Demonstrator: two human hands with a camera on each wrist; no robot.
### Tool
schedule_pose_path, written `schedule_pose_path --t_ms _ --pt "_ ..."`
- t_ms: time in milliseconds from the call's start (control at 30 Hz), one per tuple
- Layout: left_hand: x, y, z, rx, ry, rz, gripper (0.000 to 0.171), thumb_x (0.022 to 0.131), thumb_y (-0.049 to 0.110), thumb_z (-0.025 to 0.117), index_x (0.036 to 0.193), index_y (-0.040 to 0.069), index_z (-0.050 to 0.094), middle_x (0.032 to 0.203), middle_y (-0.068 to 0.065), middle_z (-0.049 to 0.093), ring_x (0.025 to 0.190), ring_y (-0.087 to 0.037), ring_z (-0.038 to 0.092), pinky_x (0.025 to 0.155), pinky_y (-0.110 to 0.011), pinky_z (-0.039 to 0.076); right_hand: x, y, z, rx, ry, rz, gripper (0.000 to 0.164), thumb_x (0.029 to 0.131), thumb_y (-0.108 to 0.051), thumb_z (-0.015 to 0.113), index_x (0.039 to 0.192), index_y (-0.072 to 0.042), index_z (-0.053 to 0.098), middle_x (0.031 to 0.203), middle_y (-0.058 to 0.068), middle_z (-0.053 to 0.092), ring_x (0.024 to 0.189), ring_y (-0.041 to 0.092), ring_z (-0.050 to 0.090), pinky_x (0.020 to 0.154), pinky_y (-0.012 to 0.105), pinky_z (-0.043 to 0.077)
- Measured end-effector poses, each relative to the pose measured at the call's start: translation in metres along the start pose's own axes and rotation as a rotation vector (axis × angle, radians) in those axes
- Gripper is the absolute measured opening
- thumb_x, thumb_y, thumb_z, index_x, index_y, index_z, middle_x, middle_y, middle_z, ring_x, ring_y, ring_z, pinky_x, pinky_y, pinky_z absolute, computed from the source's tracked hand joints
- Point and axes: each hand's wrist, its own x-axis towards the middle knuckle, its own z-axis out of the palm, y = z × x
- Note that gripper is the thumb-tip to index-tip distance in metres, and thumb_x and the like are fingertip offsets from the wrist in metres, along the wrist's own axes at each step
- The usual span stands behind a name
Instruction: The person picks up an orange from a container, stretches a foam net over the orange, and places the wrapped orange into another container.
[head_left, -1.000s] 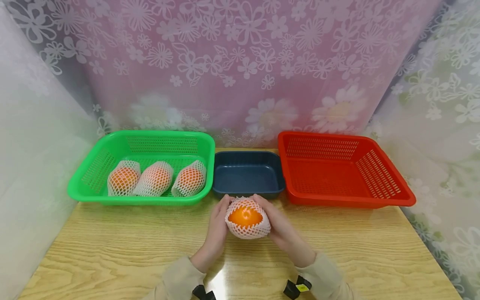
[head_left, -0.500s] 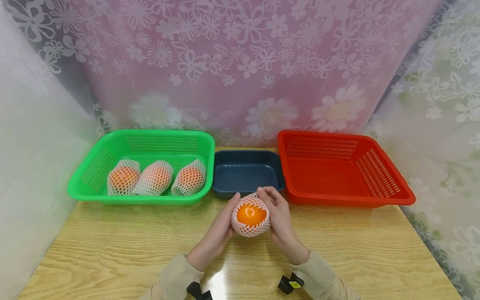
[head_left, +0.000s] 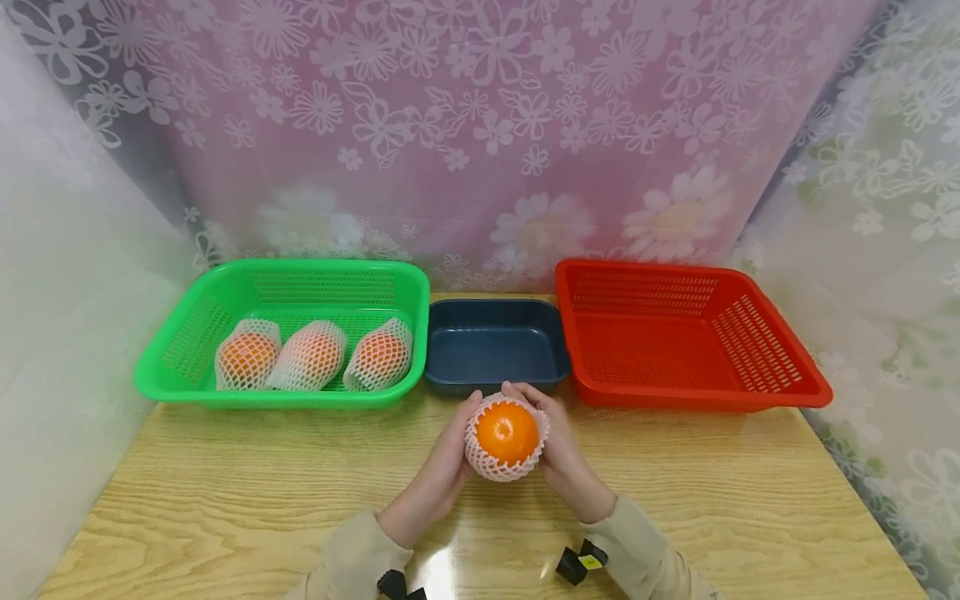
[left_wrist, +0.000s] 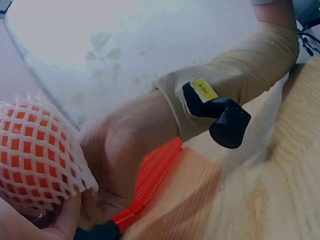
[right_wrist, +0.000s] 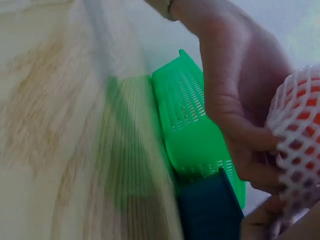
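Note:
Between both hands, above the near middle of the table, is an orange [head_left: 507,433] in a white foam net sleeve [head_left: 498,472]. The bare top of the fruit shows through the net's mouth. My left hand [head_left: 444,458] holds the netted orange from its left side, thumb along the far rim. On the other side my right hand [head_left: 564,454] grips the net and fruit, its fingers at the far right edge. The left wrist view shows the foam mesh [left_wrist: 37,155] over the orange skin. In the right wrist view, left-hand fingers [right_wrist: 250,132] touch the net. Undersides are hidden.
At the back left stands a green basket [head_left: 281,400] with 3 netted oranges [head_left: 315,354]. A dark blue tray [head_left: 491,354] sits in the middle, and a red basket [head_left: 697,400] at the right. Wooden table [head_left: 225,492] lies in front; curtains [head_left: 480,167] hang around.
The net's mouth has widened and more bare orange shows. The fruit has shifted slightly right and turned its top toward the head camera. My right fingers have changed their place on the net.

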Motion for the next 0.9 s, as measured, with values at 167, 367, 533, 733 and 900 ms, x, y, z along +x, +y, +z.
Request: schedule_pose_path --t_ms 167,367,533,733,900 --pt "0.002 0.003 -0.004 -0.090 0.057 0.001 0.071 0.103 0.060 0.038 0.144 0.003 0.047 0.137 -0.010 0.052 0.112 -0.013 0.057 0.093 -0.027 0.050 0.004 0.001 -0.007 -0.074 -0.087 -0.104 0.054 0.108 -0.046 0.043 0.132 -0.001 0.058 0.125 0.008 0.063 0.119 0.021 0.054 0.111 0.045 0.040" --pt "0.004 0.007 -0.009 -0.186 0.089 0.023 0.056 0.108 0.047 0.030 0.139 0.004 0.045 0.122 -0.005 0.055 0.097 -0.008 0.060 0.080 -0.021 0.054 -0.004 -0.004 -0.007 -0.256 -0.440 -0.434 0.069 0.097 -0.049 0.065 0.150 -0.012 0.041 0.153 0.009 0.046 0.140 0.026 0.041 0.116 0.059 0.031" --pt "0.005 0.011 -0.009 -0.117 0.049 0.012 0.065 0.109 0.052 0.027 0.148 0.002 0.038 0.135 -0.013 0.052 0.108 -0.014 0.059 0.087 -0.024 0.054 -0.009 -0.005 -0.003 -0.391 -0.360 -0.504 0.084 0.078 -0.022 0.090 0.148 -0.022 0.043 0.148 -0.001 0.048 0.130 0.022 0.049 0.103 0.034 0.049" --pt "0.005 0.020 -0.012 0.313 0.072 0.206 0.067 0.109 0.053 0.024 0.159 0.009 0.027 0.163 -0.015 0.027 0.146 -0.032 0.032 0.118 -0.056 0.030 -0.008 -0.007 -0.006 -0.362 -0.260 -0.496 0.072 0.081 -0.017 0.085 0.143 -0.018 0.047 0.143 0.006 0.051 0.121 0.030 0.052 0.093 0.031 0.055" --pt "0.003 0.020 -0.016 0.463 -0.114 0.402 0.061 0.109 0.048 0.036 0.161 0.019 0.023 0.164 -0.008 0.025 0.148 -0.028 0.031 0.118 -0.054 0.030 -0.010 -0.010 -0.007 -0.364 -0.256 -0.437 0.069 0.086 -0.019 0.081 0.145 -0.021 0.044 0.145 0.006 0.047 0.122 0.031 0.050 0.093 0.031 0.054"
